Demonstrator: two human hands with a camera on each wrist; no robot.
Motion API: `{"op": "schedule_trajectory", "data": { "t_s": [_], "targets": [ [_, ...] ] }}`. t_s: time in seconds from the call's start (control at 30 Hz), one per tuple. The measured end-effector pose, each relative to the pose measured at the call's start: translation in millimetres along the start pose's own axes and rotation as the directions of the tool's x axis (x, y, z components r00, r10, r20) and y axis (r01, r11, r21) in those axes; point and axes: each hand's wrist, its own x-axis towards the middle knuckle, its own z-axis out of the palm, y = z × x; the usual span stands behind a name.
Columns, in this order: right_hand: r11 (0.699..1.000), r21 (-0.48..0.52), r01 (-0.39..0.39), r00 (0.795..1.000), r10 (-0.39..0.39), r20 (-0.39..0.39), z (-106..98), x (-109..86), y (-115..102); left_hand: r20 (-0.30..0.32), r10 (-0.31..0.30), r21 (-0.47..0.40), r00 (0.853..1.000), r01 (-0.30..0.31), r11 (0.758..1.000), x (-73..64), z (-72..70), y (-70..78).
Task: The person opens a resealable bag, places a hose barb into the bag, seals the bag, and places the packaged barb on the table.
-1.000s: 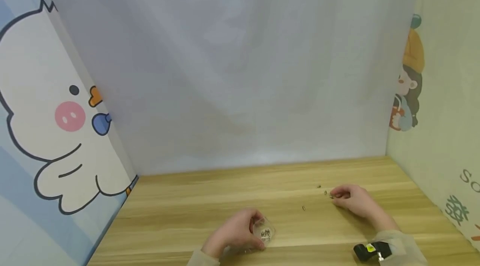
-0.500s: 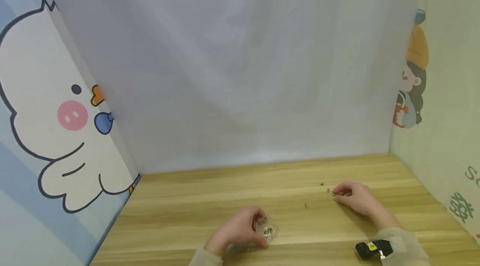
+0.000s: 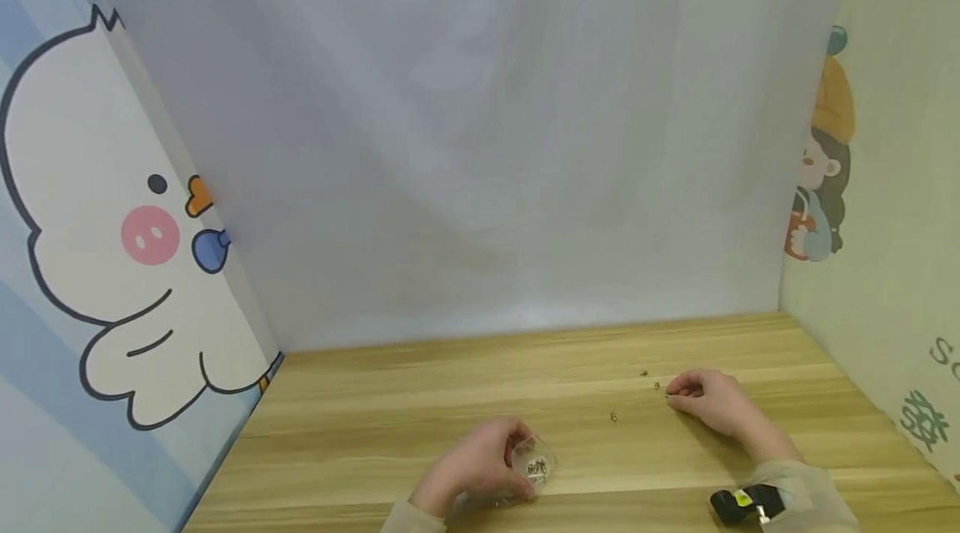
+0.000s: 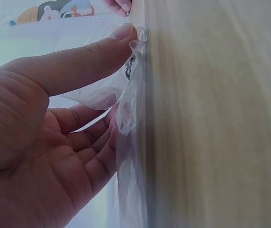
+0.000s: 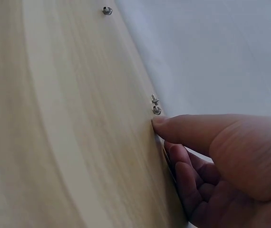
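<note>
The left hand (image 3: 483,460) grips a bag (image 3: 551,456) on the tabletop (image 3: 375,399), apparently keeping its mouth spread around the bolts (image 3: 537,467) inside; the fingers of the right hand (image 3: 708,404) pinch a bolt (image 3: 667,396) low down, probably for control, near loose bolts (image 3: 657,386).

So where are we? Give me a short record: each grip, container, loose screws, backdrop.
Left grip: curled round the clear container
Container: near the table's front, small metal screws inside
Right grip: fingertips down by the tabletop; a tiny bit at their tips, pinched or not is unclear
Loose screws: three clearly visible; two close to the right fingertips, one between the grips
Backdrop: pale grey cloth
</note>
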Motion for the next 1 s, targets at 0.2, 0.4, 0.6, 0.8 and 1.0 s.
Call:
{"op": "schedule_trajectory", "data": {
  "t_s": [0.2,0.4,0.6,0.8,1.0],
  "targets": [
    [1.000,-0.006,-0.001,1.000,0.001,-0.001,0.3,3.1,-2.4,-0.009,0.009,0.000,1.000,-0.009,1.000,0.2,-0.5,-2.3],
    [0.999,-0.046,-0.005,1.000,0.005,0.004,-1.1,3.3,-3.1,-0.007,0.018,0.010,1.000,-0.018,1.000,0.3,-1.1,-0.6],
    [0.998,-0.063,0.012,1.000,-0.011,0.012,-1.7,1.5,-1.3,-0.006,0.029,0.005,1.000,-0.029,1.000,0.0,-0.5,-0.2],
    [0.997,-0.076,0.024,1.000,-0.023,0.012,-2.0,2.2,-0.8,-0.009,0.034,0.009,0.999,-0.034,0.999,-0.1,-1.7,-0.6],
    [0.997,-0.070,0.016,1.000,-0.014,0.022,-1.2,1.0,-2.4,-0.006,0.032,0.013,0.999,-0.032,0.999,-0.8,-1.5,-1.9]
  ]
}}
